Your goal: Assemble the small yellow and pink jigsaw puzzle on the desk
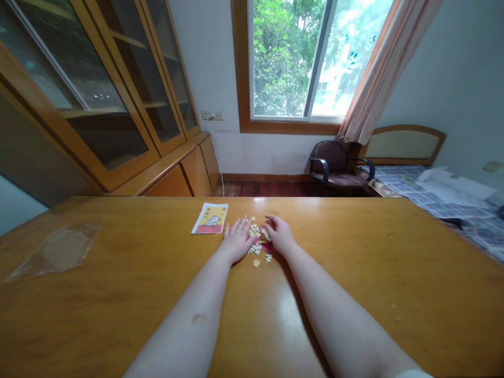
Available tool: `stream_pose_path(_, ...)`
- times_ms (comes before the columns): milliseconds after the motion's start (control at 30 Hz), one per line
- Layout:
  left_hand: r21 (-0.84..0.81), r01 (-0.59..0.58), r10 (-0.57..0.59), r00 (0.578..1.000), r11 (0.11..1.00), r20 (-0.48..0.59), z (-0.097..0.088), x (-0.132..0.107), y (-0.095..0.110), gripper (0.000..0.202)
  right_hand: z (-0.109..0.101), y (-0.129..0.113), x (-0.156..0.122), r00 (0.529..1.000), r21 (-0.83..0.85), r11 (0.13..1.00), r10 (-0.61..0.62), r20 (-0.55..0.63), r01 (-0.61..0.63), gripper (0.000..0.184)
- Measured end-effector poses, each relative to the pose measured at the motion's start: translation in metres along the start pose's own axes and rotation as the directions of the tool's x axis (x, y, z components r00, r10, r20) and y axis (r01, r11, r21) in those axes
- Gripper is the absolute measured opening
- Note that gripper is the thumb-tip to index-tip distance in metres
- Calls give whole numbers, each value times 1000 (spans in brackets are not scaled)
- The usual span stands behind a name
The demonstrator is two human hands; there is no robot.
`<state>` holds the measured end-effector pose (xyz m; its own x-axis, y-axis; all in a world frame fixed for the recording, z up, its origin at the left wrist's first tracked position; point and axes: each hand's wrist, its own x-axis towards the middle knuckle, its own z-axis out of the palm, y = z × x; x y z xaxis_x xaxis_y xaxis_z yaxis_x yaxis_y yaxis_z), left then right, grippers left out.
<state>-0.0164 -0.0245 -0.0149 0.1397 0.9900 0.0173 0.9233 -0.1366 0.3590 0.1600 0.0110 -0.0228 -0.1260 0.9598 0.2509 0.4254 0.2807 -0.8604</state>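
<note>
A small heap of jigsaw puzzle pieces point(255, 248) lies on the wooden table point(157, 294), some showing pale sides and others yellow, red or pink. My left hand point(237, 239) rests palm down at the heap's left edge, its fingers spread and the thumb over the pieces. At the right edge, my right hand point(282, 235) curves around the pieces, thumb and forefinger apart; its other fingers are partly hidden. Two loose pieces lie just nearer to me. Left of my left hand is a picture card point(210, 218) with a white animal on yellow and red.
A clear plastic bag point(59, 249) lies flat on the table's left side. Beyond the table stand a glass-door cabinet point(118, 178), a dark armchair point(334, 163) below the window, and a bed point(401, 184) with a checked cover on the right.
</note>
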Motion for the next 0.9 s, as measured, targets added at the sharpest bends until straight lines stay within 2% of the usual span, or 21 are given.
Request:
stream_pose_path(133, -8, -28, 28, 999, 1000, 22, 0, 0, 0, 59, 1, 3, 1, 1000, 55, 998, 20, 11, -21, 33)
stream_pose_path(333, 47, 4, 1, 995, 999, -104, -7, -1, 4, 47, 0, 4, 3, 998, 45, 998, 47, -40, -45, 31)
stream_pose_path(533, 70, -21, 26, 997, 997, -77, -5, 1, 0, 49, -1, 2, 2, 997, 25, 998, 59, -58, -58, 30)
stream_pose_path(667, 35, -59, 62, 995, 998, -82, -1, 2, -4, 44, -2, 2, 2, 991, 75, 997, 4, -136, 7, 29)
stream_pose_path(800, 1, -81, 80, 989, 997, -126, -3, 3, -3, 38, -21, -22, -4, 965, 247, 962, -48, -258, 114, 27)
stream_pose_path(867, -13, -103, 100, 986, 995, -134, -5, 3, -2, 33, -40, -43, -15, 967, 420, 886, -105, -232, 197, 26)
stream_pose_path(900, -20, -114, 111, 985, 993, -133, -6, 3, -2, 32, -52, -53, -22, 972, 491, 840, -187, -139, 232, 27)
